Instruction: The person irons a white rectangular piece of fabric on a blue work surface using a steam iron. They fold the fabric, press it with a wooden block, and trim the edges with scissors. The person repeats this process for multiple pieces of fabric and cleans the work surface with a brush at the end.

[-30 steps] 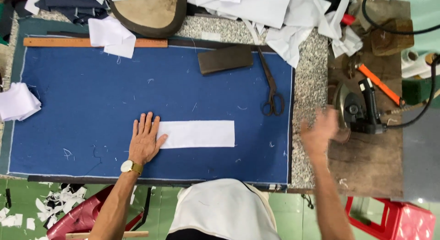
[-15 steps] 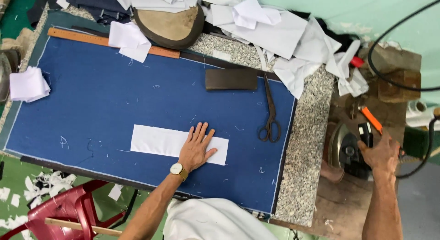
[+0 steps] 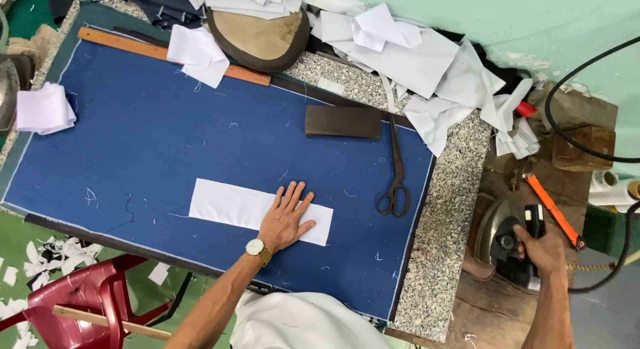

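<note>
My left hand (image 3: 287,216) lies flat, fingers spread, on the right half of a white fabric strip (image 3: 223,204). The strip rests on a blue cloth-covered board (image 3: 167,142). A watch is on that wrist. My right hand (image 3: 539,249) is closed around the black handle of a clothes iron (image 3: 501,237), which stands on a wooden side surface (image 3: 493,302) right of the speckled stone table (image 3: 447,256).
Black scissors (image 3: 396,169) and a dark rectangular block (image 3: 343,121) lie on the board's right part. A wooden ruler (image 3: 160,52) runs along its far edge. White fabric pieces (image 3: 413,56) pile up at the back. A red plastic chair (image 3: 87,302) stands lower left. An orange-handled tool (image 3: 553,209) lies beside the iron.
My right hand has come down onto the iron's handle and closed on it. My left hand stays on the strip. The camera view has swung further to the right.
</note>
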